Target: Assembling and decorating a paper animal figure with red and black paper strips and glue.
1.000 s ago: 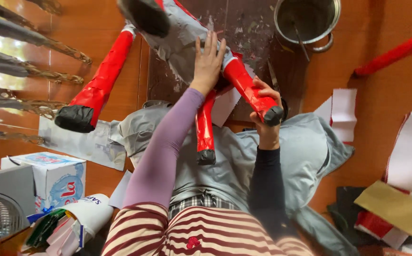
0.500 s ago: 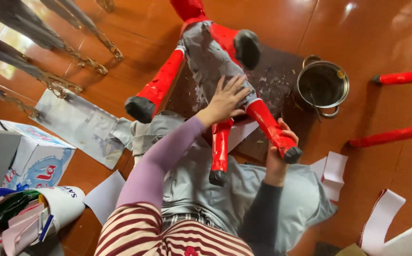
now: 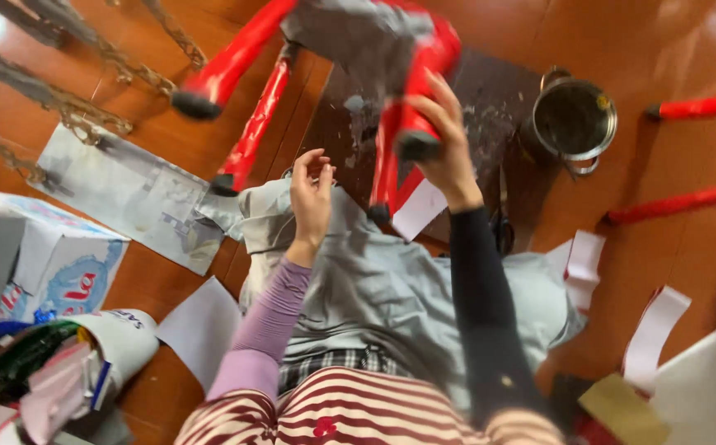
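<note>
A small stool [image 3: 358,33] with red legs and a grey, paper-covered seat is held up over my lap, its black-tipped legs pointing towards me. My right hand [image 3: 444,152], in a black sleeve, grips one red leg [image 3: 414,91] close to its black foot. My left hand [image 3: 312,198], in a purple sleeve, hovers just left of the stool with its fingers apart, holding nothing. A grey cloth [image 3: 391,288] is spread across my lap below both hands.
A metal pot [image 3: 574,119] stands on a dark board [image 3: 490,99] on the wooden floor. Newspaper [image 3: 127,194], a cardboard box [image 3: 61,264], white paper strips [image 3: 654,330] and a bag of scraps [image 3: 69,363] lie around. More red legs [image 3: 679,202] lie at right, metal chair legs [image 3: 61,99] at upper left.
The stool has been turned and raised higher in view. My left hand has come off its seat and now hangs free; my right hand still holds a leg.
</note>
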